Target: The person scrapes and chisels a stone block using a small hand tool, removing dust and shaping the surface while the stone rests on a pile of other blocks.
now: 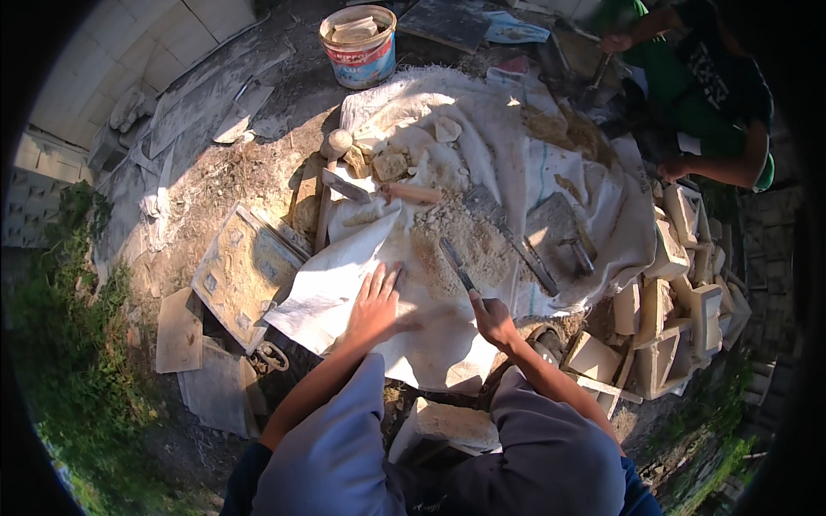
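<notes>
My left hand (pixel 376 301) lies flat with fingers stretched on a white woven sack sheet (pixel 331 279). In my right hand (pixel 495 322) is a narrow, flat metal tool (pixel 456 265), its dark blade pointing away from me over pale crumbled rubble (pixel 469 232). Beyond my hands, a wooden-handled tool (pixel 413 193) with a grey head rests by the stone chunks (pixel 391 166). A long dark metal bar (pixel 535 262) slants across the sheet on the right. Next to it is a flat grey slab (pixel 555 219) with a short metal piece (pixel 578 255) at its near edge.
A bucket (pixel 360 73) holding stone pieces stands at the back. Pale cut blocks (pixel 671 318) are heaped at the right; a dusty panel (pixel 245 271) lies at the left. A block (pixel 447 423) sits between my knees. Another person (pixel 714 103) works at the far right, holding a handle.
</notes>
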Action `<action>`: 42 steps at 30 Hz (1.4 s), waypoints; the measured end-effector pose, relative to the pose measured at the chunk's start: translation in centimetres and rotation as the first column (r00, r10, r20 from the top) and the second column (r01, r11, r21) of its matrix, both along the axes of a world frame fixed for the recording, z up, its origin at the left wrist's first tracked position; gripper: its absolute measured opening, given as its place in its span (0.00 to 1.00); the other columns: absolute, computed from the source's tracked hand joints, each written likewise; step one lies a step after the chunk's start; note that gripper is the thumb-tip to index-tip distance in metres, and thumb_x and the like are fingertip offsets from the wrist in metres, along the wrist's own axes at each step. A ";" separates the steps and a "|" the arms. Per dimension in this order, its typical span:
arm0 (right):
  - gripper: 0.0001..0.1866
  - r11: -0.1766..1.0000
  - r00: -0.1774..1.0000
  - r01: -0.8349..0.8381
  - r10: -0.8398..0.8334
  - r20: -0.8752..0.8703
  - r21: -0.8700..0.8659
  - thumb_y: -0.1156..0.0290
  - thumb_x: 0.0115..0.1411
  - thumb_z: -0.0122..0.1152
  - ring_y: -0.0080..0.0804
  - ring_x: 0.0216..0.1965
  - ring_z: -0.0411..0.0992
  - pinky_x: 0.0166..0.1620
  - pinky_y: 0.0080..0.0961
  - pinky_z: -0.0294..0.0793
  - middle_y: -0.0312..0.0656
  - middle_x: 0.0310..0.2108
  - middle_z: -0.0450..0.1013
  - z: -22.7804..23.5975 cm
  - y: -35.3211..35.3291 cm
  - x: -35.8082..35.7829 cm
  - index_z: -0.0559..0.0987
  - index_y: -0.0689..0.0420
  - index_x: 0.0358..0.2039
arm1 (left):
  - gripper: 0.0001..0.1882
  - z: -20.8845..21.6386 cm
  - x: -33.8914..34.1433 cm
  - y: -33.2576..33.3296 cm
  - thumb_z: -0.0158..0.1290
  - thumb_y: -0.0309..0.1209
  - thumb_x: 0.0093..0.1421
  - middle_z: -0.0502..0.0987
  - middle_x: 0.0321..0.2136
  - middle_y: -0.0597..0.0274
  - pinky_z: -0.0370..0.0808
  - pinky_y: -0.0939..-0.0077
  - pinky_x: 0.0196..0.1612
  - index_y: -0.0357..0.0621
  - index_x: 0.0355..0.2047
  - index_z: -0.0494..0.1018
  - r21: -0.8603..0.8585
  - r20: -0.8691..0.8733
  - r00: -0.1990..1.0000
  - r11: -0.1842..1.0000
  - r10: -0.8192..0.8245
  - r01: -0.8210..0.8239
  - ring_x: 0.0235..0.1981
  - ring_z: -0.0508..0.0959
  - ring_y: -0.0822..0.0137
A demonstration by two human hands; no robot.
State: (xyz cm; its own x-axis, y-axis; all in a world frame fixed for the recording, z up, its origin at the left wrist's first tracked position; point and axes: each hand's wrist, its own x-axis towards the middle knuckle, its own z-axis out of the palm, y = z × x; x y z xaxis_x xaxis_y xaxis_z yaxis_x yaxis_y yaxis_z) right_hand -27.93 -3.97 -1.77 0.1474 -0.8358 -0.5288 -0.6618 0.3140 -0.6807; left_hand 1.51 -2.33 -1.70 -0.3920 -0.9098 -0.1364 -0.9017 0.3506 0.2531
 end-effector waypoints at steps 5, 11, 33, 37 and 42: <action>0.37 0.984 0.938 0.125 -0.077 0.339 -0.123 0.45 0.77 0.46 0.60 0.24 0.66 0.35 0.54 0.64 0.65 0.21 0.68 1.8 -1.2 -0.3 0.72 0.69 0.23 | 0.64 -0.8 -0.5 -0.2 0.57 0.72 0.54 0.55 0.75 0.46 0.46 0.47 0.78 0.27 0.73 0.55 -0.012 0.036 0.999 1.000 0.001 0.000 0.78 0.50 0.43; 0.43 0.966 0.968 0.247 -0.250 -0.034 -0.073 0.36 0.74 0.45 0.38 0.24 0.63 0.32 0.48 0.63 0.48 0.17 0.61 -2.8 2.3 -1.9 0.68 0.67 0.19 | 0.64 -0.4 -0.7 -0.7 0.59 0.70 0.55 0.57 0.74 0.44 0.44 0.46 0.78 0.26 0.73 0.54 0.081 -0.004 1.000 0.996 -0.023 0.023 0.78 0.47 0.41; 0.38 0.899 0.893 0.407 -0.353 0.280 -0.165 0.44 0.78 0.44 0.35 0.18 0.57 0.26 0.42 0.56 0.46 0.14 0.57 -0.3 2.1 -5.7 0.65 0.65 0.19 | 0.65 -0.9 -0.4 0.1 0.59 0.71 0.52 0.54 0.76 0.46 0.43 0.49 0.78 0.27 0.72 0.57 -0.024 -0.035 0.999 1.000 -0.011 0.011 0.78 0.47 0.45; 0.41 0.921 0.926 0.379 -0.376 0.046 -0.089 0.40 0.77 0.41 0.38 0.16 0.64 0.23 0.42 0.62 0.45 0.11 0.62 -3.2 3.9 -6.5 0.65 0.64 0.16 | 0.68 -0.7 -0.4 0.0 0.52 0.78 0.51 0.54 0.76 0.48 0.44 0.48 0.78 0.30 0.74 0.55 0.003 -0.012 1.000 1.000 0.003 -0.003 0.78 0.48 0.45; 0.42 0.855 0.868 0.482 -0.495 0.028 0.192 0.33 0.73 0.45 0.25 0.15 0.60 0.19 0.33 0.56 0.34 0.13 0.61 -3.6 4.4 -5.5 0.64 0.58 0.14 | 0.68 -0.5 -0.6 0.1 0.52 0.78 0.51 0.55 0.76 0.51 0.45 0.49 0.78 0.31 0.74 0.55 -0.008 0.017 1.000 1.000 0.009 -0.008 0.78 0.50 0.48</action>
